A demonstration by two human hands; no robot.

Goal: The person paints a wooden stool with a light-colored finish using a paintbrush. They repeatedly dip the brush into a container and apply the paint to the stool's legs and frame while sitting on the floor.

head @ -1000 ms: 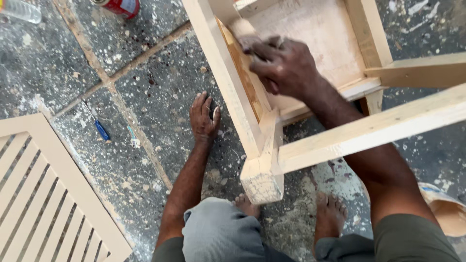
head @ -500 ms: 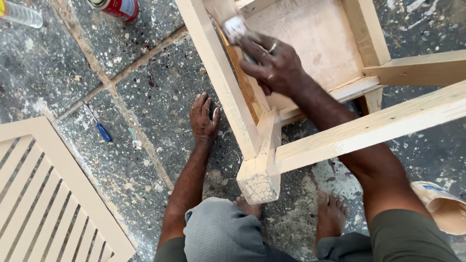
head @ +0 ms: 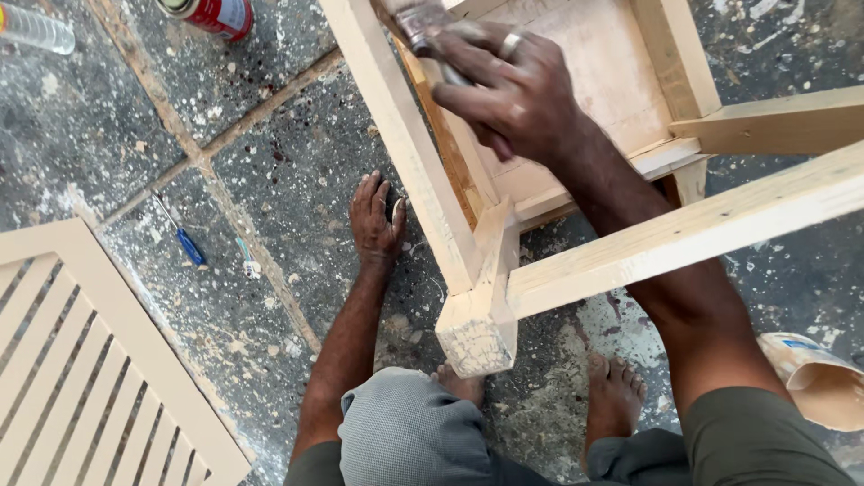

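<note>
My right hand (head: pixel 515 90) reaches inside an upturned bare-wood furniture frame (head: pixel 621 247) and grips a paintbrush (head: pixel 423 22). The brush's metal ferrule and bristles point up-left against the inner side of the left rail (head: pixel 396 135). A ring shows on one finger. My left hand (head: pixel 376 220) lies flat on the speckled stone floor, fingers spread, just left of that rail and not touching it. My bare feet (head: pixel 616 391) stand under the frame's near corner post (head: pixel 477 328).
A red spray can (head: pixel 211 13) lies at the top, and a clear plastic bottle (head: pixel 36 27) at the top left. A blue-handled screwdriver (head: pixel 184 238) rests on the floor. A cream slatted panel (head: pixel 85 378) fills the lower left. A tan container (head: pixel 814 378) sits lower right.
My right hand has slid the brush up along the inner side of the left rail, away from me. My left hand has stayed planted on the floor.
</note>
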